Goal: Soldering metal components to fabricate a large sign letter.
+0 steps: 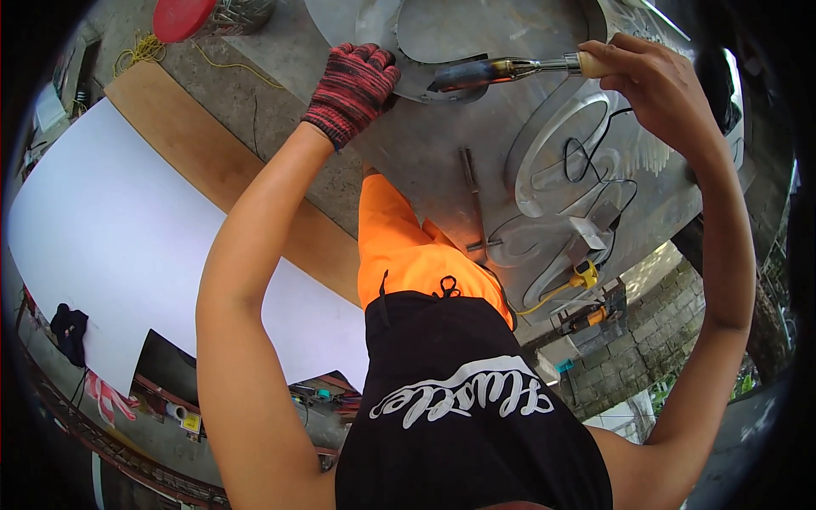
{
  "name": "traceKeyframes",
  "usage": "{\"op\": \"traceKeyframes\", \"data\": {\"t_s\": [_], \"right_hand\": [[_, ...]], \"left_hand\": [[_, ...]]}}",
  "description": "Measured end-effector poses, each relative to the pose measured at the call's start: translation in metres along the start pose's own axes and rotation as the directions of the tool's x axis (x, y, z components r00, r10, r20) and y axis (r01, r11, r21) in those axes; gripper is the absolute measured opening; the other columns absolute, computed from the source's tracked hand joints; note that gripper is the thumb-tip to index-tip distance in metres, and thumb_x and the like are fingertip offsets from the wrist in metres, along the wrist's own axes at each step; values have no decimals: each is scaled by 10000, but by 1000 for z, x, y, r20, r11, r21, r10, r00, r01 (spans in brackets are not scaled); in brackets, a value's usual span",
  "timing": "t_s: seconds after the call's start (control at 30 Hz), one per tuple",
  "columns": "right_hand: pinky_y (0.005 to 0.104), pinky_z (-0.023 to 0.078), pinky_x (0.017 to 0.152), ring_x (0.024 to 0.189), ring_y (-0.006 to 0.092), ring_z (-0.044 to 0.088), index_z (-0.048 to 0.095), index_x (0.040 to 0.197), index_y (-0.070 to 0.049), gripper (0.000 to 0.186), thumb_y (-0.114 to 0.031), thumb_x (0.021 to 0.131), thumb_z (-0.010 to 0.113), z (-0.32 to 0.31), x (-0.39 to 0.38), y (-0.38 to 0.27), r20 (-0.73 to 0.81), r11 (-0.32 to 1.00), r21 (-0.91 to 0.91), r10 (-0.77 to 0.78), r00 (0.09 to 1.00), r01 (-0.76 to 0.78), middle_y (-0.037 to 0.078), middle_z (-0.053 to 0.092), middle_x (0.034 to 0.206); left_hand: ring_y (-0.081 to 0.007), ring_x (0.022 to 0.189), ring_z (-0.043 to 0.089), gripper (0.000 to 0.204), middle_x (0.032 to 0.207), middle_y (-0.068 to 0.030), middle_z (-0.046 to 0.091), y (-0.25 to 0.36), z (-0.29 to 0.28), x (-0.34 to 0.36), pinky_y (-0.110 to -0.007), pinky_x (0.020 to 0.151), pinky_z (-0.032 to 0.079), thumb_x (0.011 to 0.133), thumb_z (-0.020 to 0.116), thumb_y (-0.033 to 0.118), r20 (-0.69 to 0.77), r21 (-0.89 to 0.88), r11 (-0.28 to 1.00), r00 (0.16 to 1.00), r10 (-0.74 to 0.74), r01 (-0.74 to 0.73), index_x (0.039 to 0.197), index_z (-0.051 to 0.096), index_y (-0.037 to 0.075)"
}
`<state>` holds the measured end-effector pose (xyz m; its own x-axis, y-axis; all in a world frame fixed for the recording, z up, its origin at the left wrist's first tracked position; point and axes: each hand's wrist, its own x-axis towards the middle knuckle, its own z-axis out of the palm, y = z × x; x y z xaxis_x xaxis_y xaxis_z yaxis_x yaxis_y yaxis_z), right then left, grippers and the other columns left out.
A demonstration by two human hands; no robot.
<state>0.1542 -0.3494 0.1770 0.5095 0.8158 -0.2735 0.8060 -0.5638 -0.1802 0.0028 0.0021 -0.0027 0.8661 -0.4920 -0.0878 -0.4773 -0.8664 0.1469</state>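
Observation:
My right hand [650, 81] is bare and wrapped round the pale wooden handle of a large soldering iron [510, 70]. The iron points left, and its dark, heat-stained head lies over the rim of a curved sheet-metal piece [415, 85]. Whether the tip touches the metal, I cannot tell. In a red and black knit glove, my left hand [355, 89] is closed at the left edge of that curved piece. Its fingertips are partly hidden. Between my arms, a long thin metal tool [473, 195] rests on the grey metal worktop [433, 157].
Further curved metal shapes [540, 161] and a black cord [599, 174] lie on the worktop's right side. A yellow plug connector [585, 274] and an orange-bodied power tool [591, 319] sit lower right. At left are a white sheet [136, 229], a brown board [195, 144] and a red lid [181, 19].

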Motion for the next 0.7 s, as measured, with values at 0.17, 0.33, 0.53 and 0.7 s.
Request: {"op": "traceKeyframes", "data": {"t_s": [0.17,0.33,0.53,0.7], "right_hand": [[403,535,761,822,269,685,718,1281,-148,358,-175,925,694,-10,-21,10,2,997,25,71,998,-71,56,697,984],[300,530,813,881,179,654,672,1373,-149,409,-122,965,682,-29,-70,16,82,897,266,343,936,-352,72,670,1013],[288,490,986,1067,135,663,653,1405,-149,401,-198,1008,674,2,-160,59,-81,836,377,458,885,-398,44,729,1186],[277,476,1032,1133,128,659,609,1421,-39,451,-209,1012,692,10,-223,56,-47,633,459,718,695,-623,94,729,1228]], "left_hand": [[-254,1159,616,359,1169,-51,670,-4,0,-6,-471,972,450,734,776,320,10,28,999,1000,-18,18,1047,703,159],[-264,1148,621,350,1170,-54,668,0,1,-2,-476,971,454,746,768,314,-2,63,998,1000,18,-17,1049,700,154],[-263,981,660,168,966,-63,688,4,2,1,-458,811,490,861,577,293,-32,134,991,999,-22,26,871,681,161],[-281,955,671,184,940,-74,691,4,-29,-3,-465,798,496,847,602,315,40,-106,994,999,-3,7,876,685,153]]}}
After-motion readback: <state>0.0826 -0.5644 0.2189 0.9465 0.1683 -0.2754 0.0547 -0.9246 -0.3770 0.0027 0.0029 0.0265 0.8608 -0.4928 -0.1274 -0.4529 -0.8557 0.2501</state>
